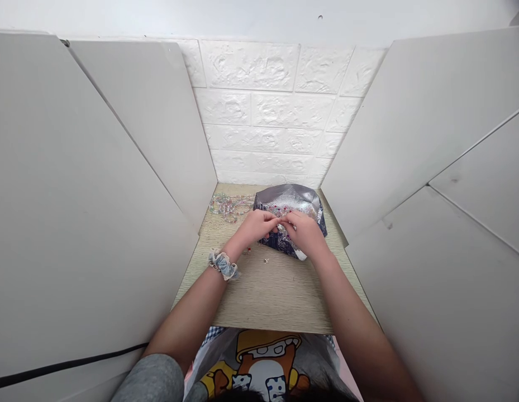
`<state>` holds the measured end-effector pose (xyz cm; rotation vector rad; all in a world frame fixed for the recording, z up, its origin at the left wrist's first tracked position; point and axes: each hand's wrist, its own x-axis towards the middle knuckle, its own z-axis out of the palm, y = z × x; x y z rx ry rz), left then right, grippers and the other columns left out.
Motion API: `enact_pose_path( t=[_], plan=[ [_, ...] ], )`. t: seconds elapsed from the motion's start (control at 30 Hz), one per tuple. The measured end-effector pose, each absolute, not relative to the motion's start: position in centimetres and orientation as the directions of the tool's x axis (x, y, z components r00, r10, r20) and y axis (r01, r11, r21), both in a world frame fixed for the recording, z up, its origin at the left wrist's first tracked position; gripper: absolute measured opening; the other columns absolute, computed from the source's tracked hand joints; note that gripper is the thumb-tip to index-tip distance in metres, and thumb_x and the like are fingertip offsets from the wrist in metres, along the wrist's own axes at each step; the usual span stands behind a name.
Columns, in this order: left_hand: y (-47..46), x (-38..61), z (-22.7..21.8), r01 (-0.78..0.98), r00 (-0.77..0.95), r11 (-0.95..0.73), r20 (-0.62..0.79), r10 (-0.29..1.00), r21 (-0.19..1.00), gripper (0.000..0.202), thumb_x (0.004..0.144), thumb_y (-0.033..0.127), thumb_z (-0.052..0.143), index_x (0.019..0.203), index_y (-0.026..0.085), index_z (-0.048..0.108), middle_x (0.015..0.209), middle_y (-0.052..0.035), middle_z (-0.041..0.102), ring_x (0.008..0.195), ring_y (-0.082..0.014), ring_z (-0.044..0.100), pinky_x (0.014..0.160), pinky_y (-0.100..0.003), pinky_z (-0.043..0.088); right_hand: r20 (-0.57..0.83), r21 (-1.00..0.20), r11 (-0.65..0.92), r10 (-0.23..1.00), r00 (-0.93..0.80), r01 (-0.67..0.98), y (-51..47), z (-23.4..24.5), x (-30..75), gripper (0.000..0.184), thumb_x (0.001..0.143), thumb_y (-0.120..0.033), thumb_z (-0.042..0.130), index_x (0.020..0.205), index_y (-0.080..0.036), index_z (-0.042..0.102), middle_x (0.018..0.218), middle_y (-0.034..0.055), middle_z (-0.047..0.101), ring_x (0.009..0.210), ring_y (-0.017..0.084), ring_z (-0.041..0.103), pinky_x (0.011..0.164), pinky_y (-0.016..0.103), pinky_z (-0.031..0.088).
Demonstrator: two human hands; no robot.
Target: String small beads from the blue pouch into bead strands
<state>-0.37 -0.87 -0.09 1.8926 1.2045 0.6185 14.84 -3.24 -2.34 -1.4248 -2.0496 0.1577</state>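
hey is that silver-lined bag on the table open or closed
Open: the bag has its mouth spread wide, with the shiny silver lining and small beads inside showing.

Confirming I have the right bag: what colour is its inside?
Shiny silver inside the bag; it shows best in the head view.

text, labels: 0 legible | brands, numbers, signs: 0 legible

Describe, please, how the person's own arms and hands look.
The left hand and right hand wear no gloves. Around the left wrist are a ruffled pale-blue scrunchie with whitish edging and a silvery chain bracelet. A plain grey sleeve shows on the left upper arm; no right sleeve is visible.
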Motion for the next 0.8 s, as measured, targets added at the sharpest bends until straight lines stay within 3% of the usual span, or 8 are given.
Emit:
enact_pose_path(
  t=[0.17,0.27,0.4,0.5,0.63,0.73,0.8],
  plan=[
    [-0.8,-0.2,0.0,0.297,0.473,-0.174,0.014,0.881,0.939,0.040,0.076,0.047,0.039,0.079,0.013,0.061,0.065,-0.0027,0.062,0.060,-0.0113,0.055,0.051,-0.020,0.040,0.504,-0.427,0.466,0.834,-0.224,0.775,-3.7,-1.9,14.7,0.025,0.083,-0.030,0.038,0.081,-0.023,0.061,0.078,0.0041,0.057,0.074,0.015,0.052,0.067,0.026,0.040],
    [-0.6,-0.1,-0.1,0.151,0.511,-0.148,0.051,0.858,0.977,0.040,0.076,0.046,0.041,0.081,0.012,0.061,0.078,-0.0051,0.063,0.073,-0.0128,0.056,0.060,-0.021,0.043,0.581,-0.412,0.493,0.790,-0.196,0.766,-3.9,-1.6,14.6,0.024,0.082,-0.032,0.041,0.083,-0.026,0.064,0.084,0.0041,0.057,0.078,0.015,0.052,0.071,0.027,0.040],
    [-0.6,-0.2,-0.2,0.079,0.528,-0.130,0.069,0.846,0.988,0.036,0.073,0.044,0.049,0.082,0.012,0.063,0.080,-0.0051,0.063,0.079,-0.0132,0.055,0.072,-0.025,0.043,0.637,-0.450,0.488,0.762,-0.114,0.748,-4.0,-1.5,14.5,0.023,0.081,-0.032,0.042,0.082,-0.028,0.065,0.085,0.0036,0.058,0.078,0.015,0.053,0.071,0.027,0.042],
    [-0.8,-0.2,0.1,0.056,0.534,-0.062,0.023,0.845,0.997,0.033,0.069,0.042,0.055,0.080,0.012,0.063,0.076,-0.0043,0.062,0.072,-0.0113,0.056,0.071,-0.026,0.043,0.660,-0.495,0.496,0.749,-0.063,0.714,-4.0,-1.3,14.7,0.022,0.080,-0.032,0.043,0.081,-0.027,0.065,0.084,0.0035,0.058,0.079,0.015,0.053,0.069,0.027,0.043],
    [-0.9,-0.2,0.4,0.054,0.526,-0.016,-0.015,0.850,0.998,0.030,0.068,0.040,0.057,0.073,0.011,0.061,0.069,-0.0024,0.059,0.054,-0.0059,0.050,0.057,-0.022,0.042,0.653,-0.517,0.480,0.756,-0.036,0.709,-3.7,-1.2,15.4,0.023,0.081,-0.031,0.042,0.080,-0.023,0.063,0.084,0.0045,0.059,0.082,0.016,0.053,0.074,0.028,0.042],
    [-0.6,-0.2,0.3,-0.008,0.456,-0.004,0.007,0.890,1.000,0.029,0.068,0.039,0.056,0.075,0.011,0.060,0.061,0.0005,0.053,0.048,-0.0043,0.046,0.050,-0.019,0.039,0.561,-0.586,0.369,0.827,0.033,0.721,-2.9,-1.7,16.3,0.025,0.081,-0.030,0.038,0.085,-0.021,0.061,0.087,0.0063,0.059,0.085,0.018,0.053,0.078,0.032,0.040],
    [-0.4,-0.3,0.2,-0.062,0.339,-0.031,0.050,0.940,0.998,0.028,0.069,0.038,0.055,0.077,0.012,0.058,0.057,0.0027,0.048,0.046,-0.0038,0.043,0.047,-0.018,0.036,0.435,-0.705,0.226,0.887,0.158,0.672,-2.1,-2.5,16.8,0.027,0.080,-0.032,0.038,0.094,-0.020,0.058,0.092,0.0077,0.060,0.088,0.020,0.053,0.080,0.035,0.039]
  ],
)
